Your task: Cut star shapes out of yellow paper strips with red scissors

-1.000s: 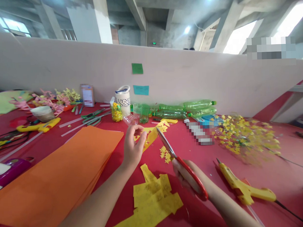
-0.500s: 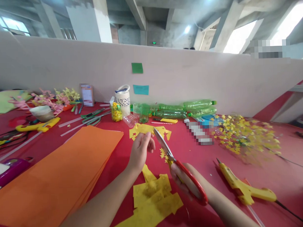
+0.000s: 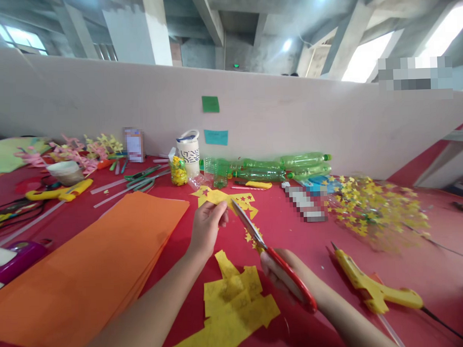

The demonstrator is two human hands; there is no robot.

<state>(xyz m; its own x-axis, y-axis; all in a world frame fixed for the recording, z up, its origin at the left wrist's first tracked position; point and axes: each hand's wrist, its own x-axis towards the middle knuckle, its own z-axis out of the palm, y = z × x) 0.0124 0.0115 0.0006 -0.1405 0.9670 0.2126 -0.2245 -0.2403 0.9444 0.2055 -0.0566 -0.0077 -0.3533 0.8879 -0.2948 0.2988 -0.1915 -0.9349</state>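
My left hand (image 3: 207, 226) is pinched on a piece of yellow paper (image 3: 218, 195), whose edge shows just beyond the fingertips. In my right hand (image 3: 282, 270) are red-handled scissors (image 3: 292, 277), their blades pointing up and left, with the tips close to that paper. Behind lie yellow scraps with star-shaped holes (image 3: 244, 198). Small yellow cut stars (image 3: 250, 236) rest on the red table by the blades. Nearer to me is a pile of yellow paper pieces (image 3: 236, 300) with faint outlines on them.
Orange sheets (image 3: 105, 259) lie at left. Green plastic bottles (image 3: 262, 170) and a white cup (image 3: 189, 153) stand or lie along the partition. At right are a yellow glue gun (image 3: 375, 285) and a bunch of yellow stars (image 3: 369, 209). Another yellow glue gun (image 3: 61, 191) lies far left.
My left hand has moved slightly left and down, and the yellow paper beyond its fingers has shifted left. The scissor tips have moved a little left and down.
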